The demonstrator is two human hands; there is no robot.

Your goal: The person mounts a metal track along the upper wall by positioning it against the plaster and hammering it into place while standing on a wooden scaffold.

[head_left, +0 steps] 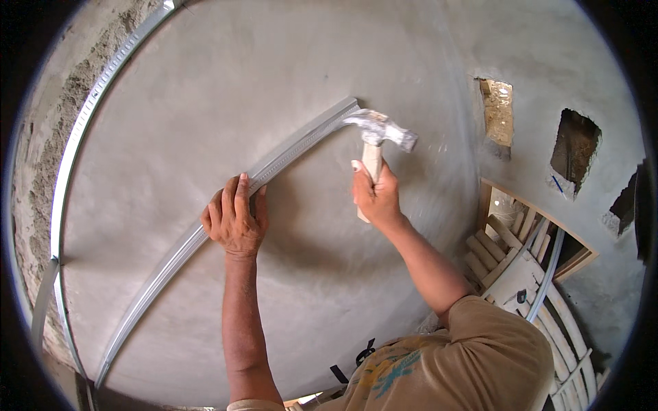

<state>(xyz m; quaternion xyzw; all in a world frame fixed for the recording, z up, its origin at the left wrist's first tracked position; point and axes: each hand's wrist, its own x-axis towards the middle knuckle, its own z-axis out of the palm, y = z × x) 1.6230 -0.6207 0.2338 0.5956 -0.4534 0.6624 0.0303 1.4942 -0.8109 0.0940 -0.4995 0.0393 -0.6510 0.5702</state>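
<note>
A long ribbed metal channel runs slantwise across a smooth grey plastered wall, its upper end near the middle of the view. My left hand is wrapped over the channel about halfway along, fingers curled round its edge. My right hand grips the pale handle of a claw hammer. The worn, whitish hammer head is beside the channel's upper end, claw side toward it. Whether the claw touches the metal I cannot tell.
Another metal strip curves along the left beside rough masonry. At right are cut-out wall holes, a blue pen-like object, and a wooden-framed opening. Pale wooden slats and a loose metal strip lie below it.
</note>
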